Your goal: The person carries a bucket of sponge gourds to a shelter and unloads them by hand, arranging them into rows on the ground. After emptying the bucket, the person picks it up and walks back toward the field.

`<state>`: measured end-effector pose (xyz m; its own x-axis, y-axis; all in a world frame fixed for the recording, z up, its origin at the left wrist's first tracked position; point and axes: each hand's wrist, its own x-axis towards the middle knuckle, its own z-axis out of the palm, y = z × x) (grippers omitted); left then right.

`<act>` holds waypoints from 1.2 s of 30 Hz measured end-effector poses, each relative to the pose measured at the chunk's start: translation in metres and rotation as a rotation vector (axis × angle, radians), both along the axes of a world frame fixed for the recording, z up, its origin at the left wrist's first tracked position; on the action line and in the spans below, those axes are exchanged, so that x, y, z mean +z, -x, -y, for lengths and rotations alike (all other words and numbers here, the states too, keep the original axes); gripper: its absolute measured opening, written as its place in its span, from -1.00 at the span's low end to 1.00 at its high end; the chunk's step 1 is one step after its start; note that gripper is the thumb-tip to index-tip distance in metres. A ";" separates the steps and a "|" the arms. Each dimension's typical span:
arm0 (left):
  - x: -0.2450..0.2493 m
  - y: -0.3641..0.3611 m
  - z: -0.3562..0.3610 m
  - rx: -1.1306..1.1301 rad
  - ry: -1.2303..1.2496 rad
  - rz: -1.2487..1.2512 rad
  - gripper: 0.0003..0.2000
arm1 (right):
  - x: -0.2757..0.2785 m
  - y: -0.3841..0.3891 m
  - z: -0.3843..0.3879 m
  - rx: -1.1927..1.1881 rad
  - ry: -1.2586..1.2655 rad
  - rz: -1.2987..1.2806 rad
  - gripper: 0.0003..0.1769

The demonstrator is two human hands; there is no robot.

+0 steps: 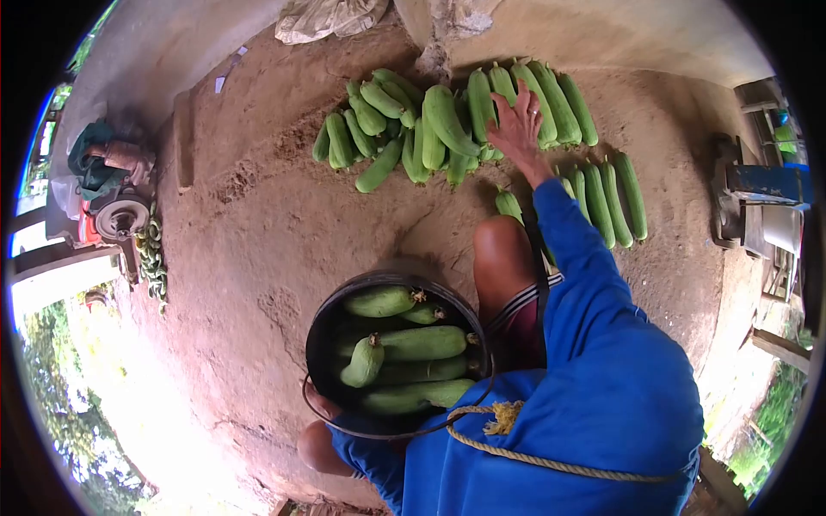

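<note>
My right hand (520, 129) reaches over a row of long green sponge gourds (551, 99) on the earthen floor. Its fingers are spread, and the fingertips overlap the gourds near their upper ends. A dark bucket (317, 331) with a wire handle stands tilted against my lap, with several sponge gourds (422, 342) lying inside. At the bucket's lower left side is my left hand (323, 402), against the outer wall; its fingers are mostly hidden by the bucket.
To the left of the reaching hand lies a heap of gourds (370, 120). Another row of gourds (607, 202) is right of my forearm. A round metal machine part (120, 218) is at the left wall. Rope (559, 464) circles my waist. A pale sack (331, 19) lies at the back.
</note>
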<state>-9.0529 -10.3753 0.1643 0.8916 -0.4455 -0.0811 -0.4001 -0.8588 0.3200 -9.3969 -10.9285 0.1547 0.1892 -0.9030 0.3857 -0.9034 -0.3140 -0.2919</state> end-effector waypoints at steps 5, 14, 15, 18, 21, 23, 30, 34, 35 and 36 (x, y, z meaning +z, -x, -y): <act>-0.001 -0.003 0.000 -0.006 -0.047 0.016 -0.63 | 0.097 -0.056 -0.079 0.257 0.065 0.315 -0.56; -0.017 -0.017 -0.005 -0.169 -0.208 0.212 -0.62 | 0.238 -0.097 -0.204 2.955 -1.484 1.158 -0.70; -0.017 -0.021 -0.011 -0.208 -0.250 0.275 -0.62 | 0.243 -0.094 -0.198 2.985 -1.506 1.158 -0.70; -0.034 -0.023 -0.025 -0.329 -0.430 0.493 -0.61 | 0.245 -0.099 -0.166 3.257 -1.741 0.692 -0.73; 0.038 0.026 0.044 0.092 -0.338 0.003 -0.51 | 0.232 -0.098 -0.124 3.150 -1.505 0.702 -0.66; 0.043 0.030 0.054 0.179 -0.244 0.036 -0.43 | 0.234 -0.090 -0.103 3.026 -1.360 0.981 -0.60; 0.065 0.031 0.079 0.332 -0.033 -0.208 -0.27 | 0.232 -0.142 -0.089 3.004 -1.444 0.770 -0.56; 0.070 0.030 0.077 0.305 0.124 -0.309 -0.13 | 0.243 -0.183 -0.110 2.889 -1.715 0.630 -0.48; 0.073 0.031 0.079 0.303 0.143 -0.323 -0.13 | 0.248 -0.196 -0.115 2.915 -1.705 0.564 -0.47; 0.079 0.032 0.084 0.276 0.175 -0.306 -0.16 | 0.220 -0.199 -0.107 2.625 -1.626 0.883 -0.49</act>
<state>-9.0852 -10.4589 0.2437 0.9258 -0.2250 -0.3039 -0.0281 -0.8424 0.5381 -9.1975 -10.8217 0.3750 0.4337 0.5416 0.7201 0.2610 0.6894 -0.6757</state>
